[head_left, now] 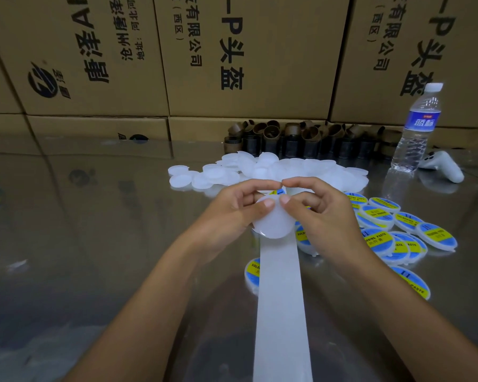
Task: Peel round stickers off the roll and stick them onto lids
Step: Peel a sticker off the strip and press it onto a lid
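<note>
**Both hands on one blank lid above the backing strip**

Left hand (232, 208) and right hand (315, 208) meet at bench centre, fingertips almost touching. Between them is a translucent white lid (272, 221), plain side toward the camera. Left grip: thumb pressed on the near face, fingers curled behind the far edge, closed on the lid. Right grip: thumb on the lid's upper right edge, index finger arched over the top; also closed on it. A blue-yellow sticker (277, 192) shows just behind the lid's top rim; cannot tell whether it is already stuck on.

White backing strip (282, 299) runs from under the lid toward the camera and out of the bottom edge.

Unlabelled lids (260, 169) lie heaped just beyond the hands. Labelled lids (392, 224) lie scattered to the right on the reflective bench (94, 230). Behind: cardboard cores (301, 139), water bottle (417, 128), white controller (444, 166), cardboard boxes (232, 51).
</note>
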### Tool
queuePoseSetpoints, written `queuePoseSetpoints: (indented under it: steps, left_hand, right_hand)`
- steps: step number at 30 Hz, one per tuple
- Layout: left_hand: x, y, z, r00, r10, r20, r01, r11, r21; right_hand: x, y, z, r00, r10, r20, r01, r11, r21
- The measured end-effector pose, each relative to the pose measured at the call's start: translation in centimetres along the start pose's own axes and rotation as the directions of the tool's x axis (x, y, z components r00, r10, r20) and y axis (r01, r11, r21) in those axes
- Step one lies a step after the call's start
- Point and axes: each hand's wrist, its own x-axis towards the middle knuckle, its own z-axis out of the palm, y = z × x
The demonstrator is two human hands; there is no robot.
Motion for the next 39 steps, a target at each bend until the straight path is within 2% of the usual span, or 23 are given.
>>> queuePoseSetpoints:
  steps: [2,6,12,17,22,24,27,31,36,39]
  left_hand:
    - [0.1,-0.1,0.2,0.999,-0.008,-0.045,0.004,0.997,-0.079]
    - [0.3,-0.4,1.2,0.986,-0.080,-0.143,0.024,0.934,-0.357]
    - [0.4,-0.2,2.7,0.982,-0.112,-0.152,0.005,0.819,-0.573]
    - [0.5,-0.4,3.1,0.977,-0.129,-0.170,0.018,0.843,-0.538]
    - [0.8,-0.3,1.8,0.954,-0.160,-0.255,-0.016,0.820,-0.572]
    - [0.9,-0.2,1.4,0.952,-0.158,-0.264,-0.038,0.790,-0.612]
    - [1.0,-0.2,1.3,0.948,-0.166,-0.270,-0.053,0.758,-0.650]
    - [1.1,-0.5,1.3,0.918,-0.218,-0.331,-0.058,0.753,-0.656]
    - [1.1,-0.9,1.2,0.868,-0.261,-0.422,0.024,0.872,-0.489]
    - [1.0,-1.1,1.3,0.860,-0.291,-0.420,0.119,0.913,-0.391]
  right_hand:
    - [0.0,-0.1,0.0,0.999,0.035,-0.002,-0.035,0.996,0.081]
    - [0.1,0.1,0.5,0.998,0.057,-0.021,-0.053,0.985,0.162]
    - [-0.6,0.7,2.0,0.983,0.054,-0.173,-0.004,0.961,0.278]
    - [-1.0,1.0,2.5,0.976,-0.033,-0.217,0.078,0.976,0.203]
    - [0.1,1.8,0.9,0.922,-0.219,-0.320,0.161,0.967,-0.197]
    - [0.4,2.3,0.2,0.927,-0.204,-0.313,0.129,0.961,-0.243]
    - [0.6,2.9,-0.1,0.963,-0.119,-0.243,0.061,0.970,-0.236]
    - [0.6,3.0,0.0,0.984,-0.029,-0.178,0.006,0.992,-0.128]
    - [1.0,2.8,-0.1,0.977,0.070,-0.203,-0.069,0.998,0.012]
    - [1.2,2.9,-0.3,0.965,0.128,-0.229,-0.115,0.991,0.068]
